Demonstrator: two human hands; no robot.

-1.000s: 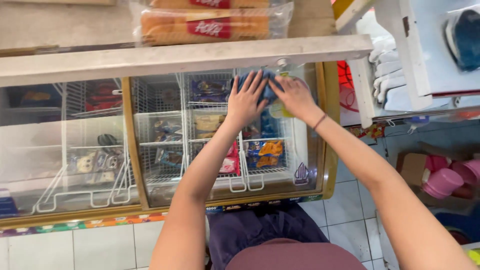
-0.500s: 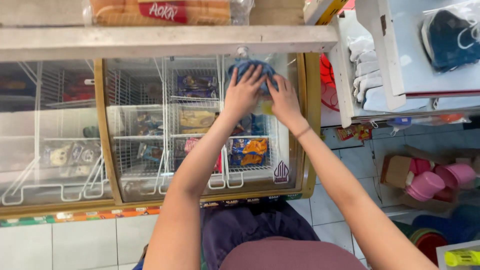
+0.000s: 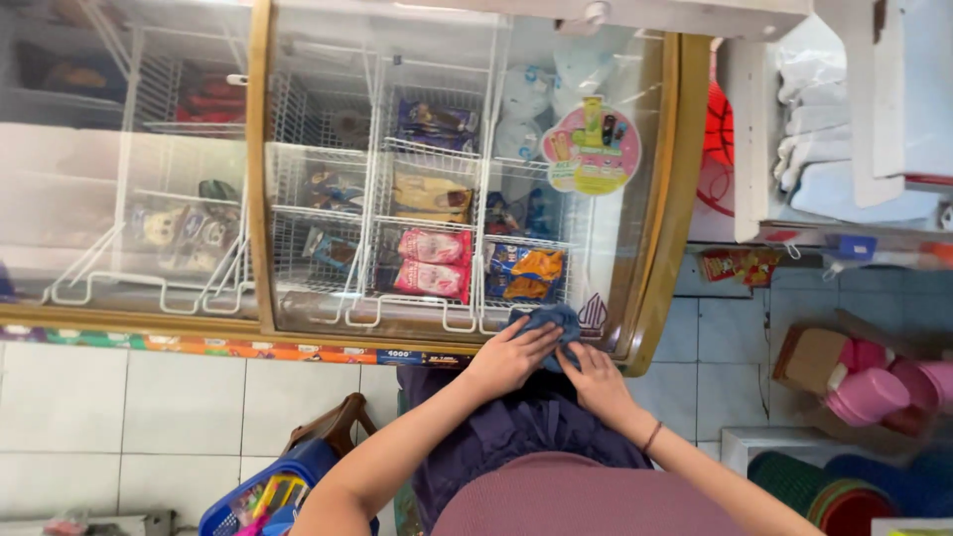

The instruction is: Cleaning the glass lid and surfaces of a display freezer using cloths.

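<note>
Both my hands press a crumpled blue cloth (image 3: 552, 323) against the near edge of the glass lid (image 3: 437, 169) of a chest freezer. My left hand (image 3: 511, 355) lies over the cloth's left side and my right hand (image 3: 596, 377) sits at its right, fingers on the fabric. A thin band circles my right wrist. Under the glass, white wire baskets (image 3: 397, 238) hold wrapped frozen treats in pink, orange and brown packets. A round colourful sticker (image 3: 592, 151) is stuck on the glass further up.
The freezer's curved wooden-coloured frame (image 3: 663, 199) runs along the right. Stacked pink plastic cups and a cardboard box (image 3: 862, 382) sit on the tiled floor at the right. A blue basket (image 3: 260, 496) with small items stands at lower left. White folded cloths (image 3: 824, 129) lie at upper right.
My hands and the blue cloth have slid from the far upper part of the glass down to its near edge. The view has shifted up, so the freezer fills more of the frame.
</note>
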